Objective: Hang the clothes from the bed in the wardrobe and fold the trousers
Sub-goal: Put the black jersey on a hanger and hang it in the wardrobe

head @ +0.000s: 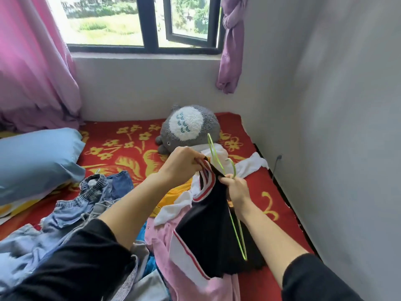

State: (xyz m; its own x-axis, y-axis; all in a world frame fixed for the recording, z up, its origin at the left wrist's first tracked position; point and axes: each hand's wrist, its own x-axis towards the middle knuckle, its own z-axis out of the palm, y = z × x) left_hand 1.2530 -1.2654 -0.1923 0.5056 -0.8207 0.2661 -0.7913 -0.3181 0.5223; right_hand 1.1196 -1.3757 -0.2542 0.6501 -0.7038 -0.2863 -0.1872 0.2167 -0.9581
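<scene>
Jersey collar (pixel 208 177) (ribbed, striped) pinched by left hand (pixel 184 161); right hand (pixel 236 190) grips wiry hanger (pixel 238 235).

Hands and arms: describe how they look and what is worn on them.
The left hand and right hand are bare: no gloves, rings or watch show. The forearms are uncovered. The left sleeve and right sleeve are black, plain and loose, ending partway up each arm.
</scene>
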